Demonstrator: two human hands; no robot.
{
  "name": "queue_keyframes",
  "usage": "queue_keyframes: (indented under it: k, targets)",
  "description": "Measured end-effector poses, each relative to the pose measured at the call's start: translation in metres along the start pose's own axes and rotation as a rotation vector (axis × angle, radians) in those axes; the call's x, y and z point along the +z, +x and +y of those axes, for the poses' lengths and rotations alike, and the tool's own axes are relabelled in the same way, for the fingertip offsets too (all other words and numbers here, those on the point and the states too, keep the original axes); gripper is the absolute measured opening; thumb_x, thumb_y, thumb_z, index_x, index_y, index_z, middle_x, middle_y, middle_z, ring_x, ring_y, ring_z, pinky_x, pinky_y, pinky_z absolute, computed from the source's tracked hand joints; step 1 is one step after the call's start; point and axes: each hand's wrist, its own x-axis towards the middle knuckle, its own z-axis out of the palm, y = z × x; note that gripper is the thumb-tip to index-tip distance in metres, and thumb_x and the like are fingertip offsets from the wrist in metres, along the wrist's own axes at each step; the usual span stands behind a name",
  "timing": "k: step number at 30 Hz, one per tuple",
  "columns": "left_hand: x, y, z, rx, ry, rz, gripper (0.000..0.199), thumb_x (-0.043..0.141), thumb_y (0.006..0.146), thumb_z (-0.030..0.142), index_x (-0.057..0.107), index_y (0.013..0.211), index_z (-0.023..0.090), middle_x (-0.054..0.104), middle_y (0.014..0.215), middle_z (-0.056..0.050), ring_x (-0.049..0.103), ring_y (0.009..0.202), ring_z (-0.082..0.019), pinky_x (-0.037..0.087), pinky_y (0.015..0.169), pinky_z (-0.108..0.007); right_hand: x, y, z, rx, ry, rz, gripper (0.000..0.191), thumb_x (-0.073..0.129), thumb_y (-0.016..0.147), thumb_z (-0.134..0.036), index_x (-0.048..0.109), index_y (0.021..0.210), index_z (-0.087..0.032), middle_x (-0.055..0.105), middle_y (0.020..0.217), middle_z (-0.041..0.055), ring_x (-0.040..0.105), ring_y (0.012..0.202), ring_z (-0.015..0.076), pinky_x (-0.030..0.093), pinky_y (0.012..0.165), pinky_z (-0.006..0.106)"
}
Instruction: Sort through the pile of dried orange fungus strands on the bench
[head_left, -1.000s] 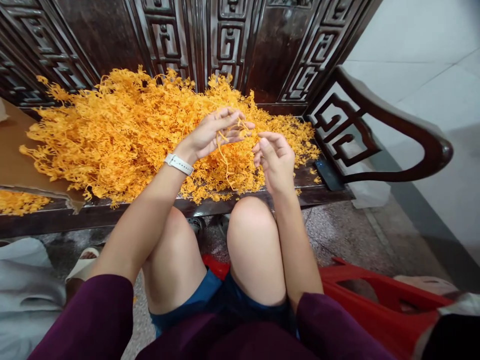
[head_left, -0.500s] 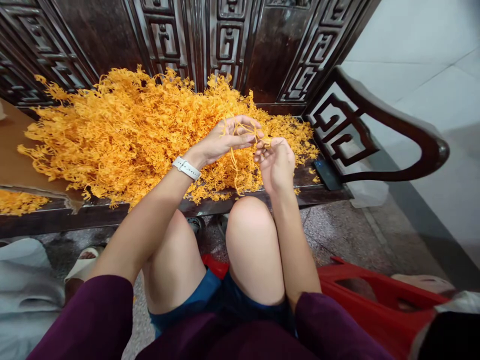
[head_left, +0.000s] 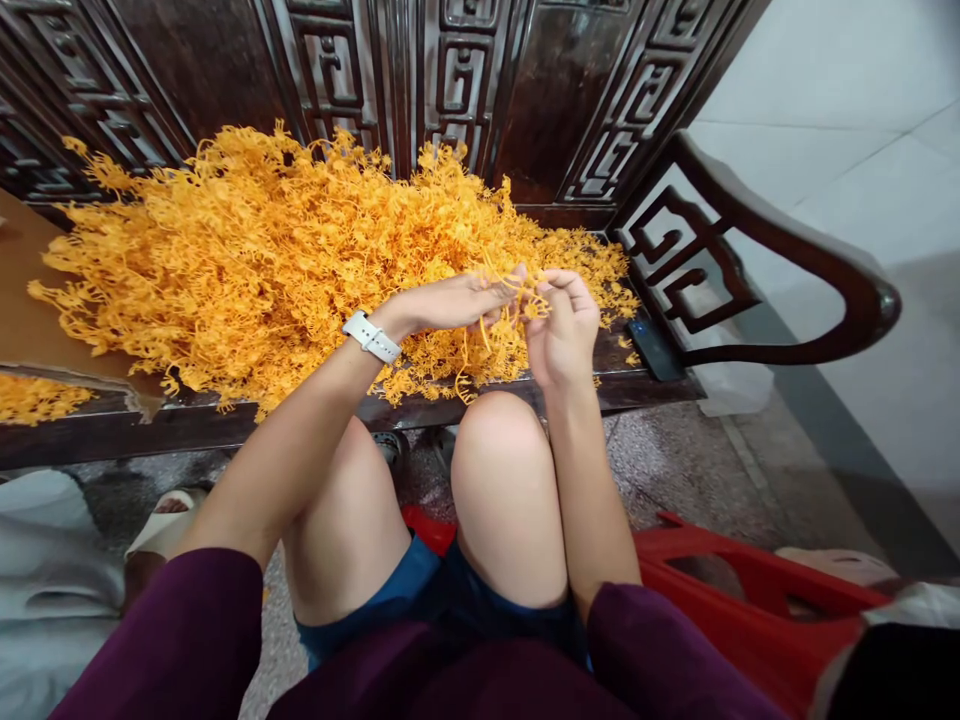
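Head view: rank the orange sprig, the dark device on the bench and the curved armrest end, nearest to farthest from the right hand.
From the right hand:
1. Orange sprig, pinched at its fingertips, shared with the left hand.
2. Dark device, flat on the bench to the right.
3. Curved armrest end, far right.

Left hand (head_left: 457, 301) and right hand (head_left: 562, 325) fingertip to fingertip, each grip pinched.

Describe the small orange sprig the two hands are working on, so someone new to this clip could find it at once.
Start at the dark carved wooden bench heaped with an orange pile of branching sprigs. At the pile's right front edge, the left hand and right hand meet. The sprig is pinched between their fingertips, lifted off the heap, with strands dangling below.
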Motion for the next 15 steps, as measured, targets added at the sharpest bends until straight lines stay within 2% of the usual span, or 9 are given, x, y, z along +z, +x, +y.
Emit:
queue_keyframes:
  k: [2, 5, 7, 11, 15]
  targets:
    - [0.003, 0.000, 0.002, 0.015, 0.041, -0.012, 0.063, 0.057, 0.098, 0.071, 0.051, 0.061, 0.021, 0.043, 0.058, 0.000, 0.036, 0.053, -0.010, 0.027, 0.054, -0.031, 0.002, -0.002, -0.002, -0.031, -0.026, 0.005, 0.017, 0.083, 0.085, -0.032, 0.068, 0.087, -0.027, 0.061, 0.084, -0.0026, 0.057, 0.067, 0.0089, 0.045, 0.051, 0.020]
    - [0.004, -0.001, 0.009, 0.115, 0.059, -0.085, 0.062, 0.069, 0.092, 0.069, 0.053, 0.059, 0.019, 0.035, 0.060, 0.003, 0.028, 0.056, -0.009, 0.021, 0.057, -0.031, 0.004, -0.004, -0.007, -0.036, -0.002, -0.006, 0.016, 0.084, 0.085, -0.029, 0.068, 0.087, -0.027, 0.061, 0.080, -0.0033, 0.057, 0.066, 0.0079, 0.046, 0.053, 0.018]
    - [0.003, -0.001, 0.013, 0.129, 0.037, -0.151, 0.056, 0.077, 0.088, 0.065, 0.059, 0.062, 0.018, 0.039, 0.063, 0.003, 0.031, 0.059, -0.009, 0.024, 0.059, -0.030, 0.004, -0.005, -0.011, 0.012, 0.052, -0.018, 0.018, 0.084, 0.083, -0.028, 0.066, 0.086, -0.026, 0.060, 0.077, -0.0038, 0.058, 0.068, 0.0077, 0.048, 0.056, 0.017]
    - [-0.003, -0.001, 0.009, 0.103, -0.152, -0.216, 0.049, 0.082, 0.082, 0.062, 0.067, 0.068, 0.017, 0.052, 0.068, 0.000, 0.042, 0.064, -0.011, 0.033, 0.062, -0.029, 0.002, -0.004, -0.018, 0.260, 0.269, -0.110, 0.022, 0.081, 0.080, -0.026, 0.059, 0.080, -0.023, 0.052, 0.068, -0.0063, 0.048, 0.058, 0.0062, 0.044, 0.051, 0.015]
    - [-0.006, 0.000, -0.001, 0.138, -0.320, -0.227, 0.051, 0.088, 0.073, 0.063, 0.069, 0.067, 0.016, 0.057, 0.066, -0.001, 0.047, 0.065, -0.012, 0.035, 0.063, -0.031, 0.007, -0.007, -0.027, 0.326, 0.439, -0.195, 0.026, 0.075, 0.078, -0.018, 0.050, 0.074, -0.023, 0.043, 0.062, -0.0082, 0.037, 0.053, 0.0061, 0.042, 0.049, 0.015]
